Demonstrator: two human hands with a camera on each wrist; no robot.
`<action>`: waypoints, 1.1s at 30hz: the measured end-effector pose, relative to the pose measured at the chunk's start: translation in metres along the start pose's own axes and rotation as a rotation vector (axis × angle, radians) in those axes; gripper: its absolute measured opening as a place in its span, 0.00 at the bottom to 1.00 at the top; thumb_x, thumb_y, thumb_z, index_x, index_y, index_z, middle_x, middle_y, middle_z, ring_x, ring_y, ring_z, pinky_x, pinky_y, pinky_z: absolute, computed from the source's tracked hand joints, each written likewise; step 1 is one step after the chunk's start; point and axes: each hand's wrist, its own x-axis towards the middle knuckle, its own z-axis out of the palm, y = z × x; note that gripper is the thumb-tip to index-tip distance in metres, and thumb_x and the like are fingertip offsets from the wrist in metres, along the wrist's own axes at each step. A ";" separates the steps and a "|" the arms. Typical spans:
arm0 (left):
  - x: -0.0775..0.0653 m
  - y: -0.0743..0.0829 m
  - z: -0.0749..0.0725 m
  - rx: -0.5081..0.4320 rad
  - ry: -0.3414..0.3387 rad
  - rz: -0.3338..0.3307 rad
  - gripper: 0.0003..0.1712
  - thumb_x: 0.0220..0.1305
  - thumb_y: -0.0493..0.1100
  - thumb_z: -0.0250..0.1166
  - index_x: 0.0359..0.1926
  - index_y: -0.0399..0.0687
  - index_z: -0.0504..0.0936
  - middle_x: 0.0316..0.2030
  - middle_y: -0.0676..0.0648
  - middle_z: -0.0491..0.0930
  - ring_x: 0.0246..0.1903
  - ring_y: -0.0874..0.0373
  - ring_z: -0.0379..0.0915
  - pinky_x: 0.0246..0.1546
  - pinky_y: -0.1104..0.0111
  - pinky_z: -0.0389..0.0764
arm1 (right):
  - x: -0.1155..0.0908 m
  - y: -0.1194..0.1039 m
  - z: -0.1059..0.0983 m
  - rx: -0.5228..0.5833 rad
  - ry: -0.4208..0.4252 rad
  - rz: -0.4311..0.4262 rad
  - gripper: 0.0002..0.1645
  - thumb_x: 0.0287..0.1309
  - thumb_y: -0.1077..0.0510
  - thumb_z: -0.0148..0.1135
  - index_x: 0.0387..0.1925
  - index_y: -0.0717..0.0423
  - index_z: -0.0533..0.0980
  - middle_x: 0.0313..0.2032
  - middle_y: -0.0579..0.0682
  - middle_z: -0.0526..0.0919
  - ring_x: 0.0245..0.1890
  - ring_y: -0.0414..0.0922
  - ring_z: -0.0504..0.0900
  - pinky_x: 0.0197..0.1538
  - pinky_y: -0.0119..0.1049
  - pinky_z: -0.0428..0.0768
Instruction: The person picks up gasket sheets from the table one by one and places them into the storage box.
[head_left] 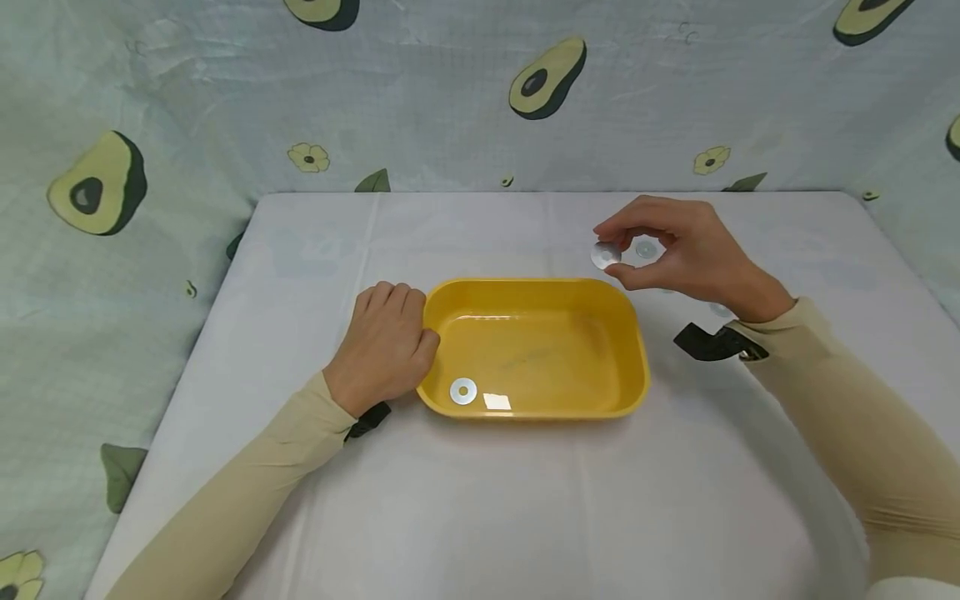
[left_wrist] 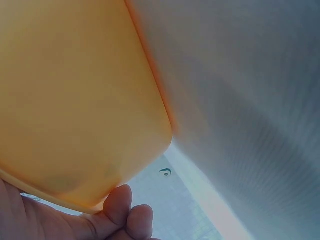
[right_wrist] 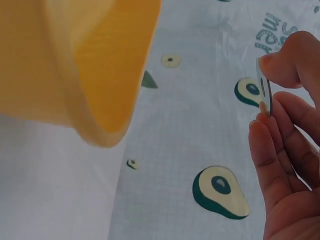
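Head view: pinching washer (head_left: 598, 256) with right hand (head_left: 678, 250) beyond far-right corner of crosswise yellow tray (head_left: 540, 342), gripping left end with left hand (head_left: 386, 346).

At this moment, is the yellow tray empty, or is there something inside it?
Not empty: the head view shows one washer lying inside the yellow tray, at its near left corner.

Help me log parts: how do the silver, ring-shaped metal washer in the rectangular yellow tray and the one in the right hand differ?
The tray washer lies flat in the near-left corner of the yellow tray; the held washer is raised clear of it, tilted. The tray washer is untouched; the held washer is pinched by the right hand. Both are silver discs with central holes.
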 end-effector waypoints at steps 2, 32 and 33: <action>0.000 0.000 0.000 0.002 -0.002 -0.002 0.14 0.65 0.42 0.46 0.35 0.36 0.73 0.31 0.40 0.72 0.42 0.42 0.64 0.54 0.51 0.66 | 0.004 -0.003 0.002 -0.005 -0.012 -0.006 0.28 0.41 0.75 0.77 0.48 0.59 0.85 0.44 0.51 0.88 0.40 0.31 0.81 0.48 0.17 0.80; 0.001 0.002 0.000 0.044 0.029 0.005 0.14 0.64 0.42 0.47 0.34 0.36 0.74 0.31 0.40 0.73 0.41 0.42 0.66 0.52 0.52 0.67 | 0.065 -0.035 0.058 0.301 -0.105 -0.133 0.24 0.43 0.75 0.76 0.47 0.65 0.85 0.43 0.54 0.88 0.41 0.42 0.82 0.49 0.28 0.84; 0.001 0.002 0.000 0.047 0.030 0.005 0.14 0.64 0.42 0.47 0.33 0.36 0.74 0.30 0.40 0.73 0.41 0.43 0.66 0.52 0.52 0.67 | 0.066 -0.035 0.061 0.307 -0.113 -0.130 0.24 0.44 0.74 0.76 0.47 0.64 0.85 0.43 0.54 0.88 0.41 0.42 0.82 0.49 0.28 0.84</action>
